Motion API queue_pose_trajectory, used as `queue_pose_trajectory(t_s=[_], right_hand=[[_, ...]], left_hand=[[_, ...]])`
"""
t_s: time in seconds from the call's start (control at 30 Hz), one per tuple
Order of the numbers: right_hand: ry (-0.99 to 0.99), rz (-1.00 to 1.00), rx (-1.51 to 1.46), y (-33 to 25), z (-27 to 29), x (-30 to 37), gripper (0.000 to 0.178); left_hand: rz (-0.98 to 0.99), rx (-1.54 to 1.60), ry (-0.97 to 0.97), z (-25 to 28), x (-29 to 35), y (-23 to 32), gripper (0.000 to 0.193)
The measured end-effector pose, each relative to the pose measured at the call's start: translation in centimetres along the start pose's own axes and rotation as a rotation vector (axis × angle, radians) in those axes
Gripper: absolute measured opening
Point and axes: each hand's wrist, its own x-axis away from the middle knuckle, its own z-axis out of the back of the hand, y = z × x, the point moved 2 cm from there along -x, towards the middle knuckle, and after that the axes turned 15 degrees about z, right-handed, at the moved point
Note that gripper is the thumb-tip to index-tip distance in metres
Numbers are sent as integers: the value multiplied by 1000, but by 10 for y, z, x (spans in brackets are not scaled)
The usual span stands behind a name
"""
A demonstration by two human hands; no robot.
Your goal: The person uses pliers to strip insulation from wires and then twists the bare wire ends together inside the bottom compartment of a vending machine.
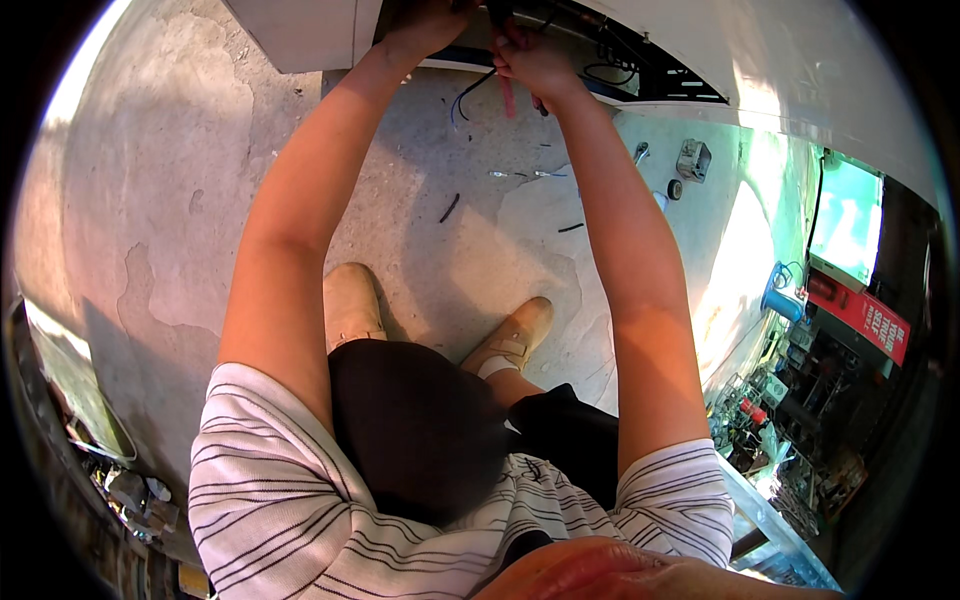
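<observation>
Both my arms reach forward to the top of the picture, into the dark open side of a white cabinet. My left hand is partly inside the opening, and what it holds is hidden. My right hand is closed around a red-handled tool that points down, right next to black cables hanging from the opening. More dark wires lie inside the cabinet to the right.
Cracked concrete floor with cut wire scraps, a small grey box and a tape roll. My two tan shoes stand below. A blue spool and cluttered shelves are at the right.
</observation>
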Motion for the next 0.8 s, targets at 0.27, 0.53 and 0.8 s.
queue_pose_trajectory(t_s=[0.27,0.53,0.8], right_hand=[[-18,-25,183,-10,-2,4,27],[0,28,251,-8,1,2,32],[-5,-85,273,-21,0,10,36]], left_hand=[[117,0,-95,6,0,-1,22],[101,-51,-83,1,-1,-2,23],[96,-32,-92,-2,3,2,27]])
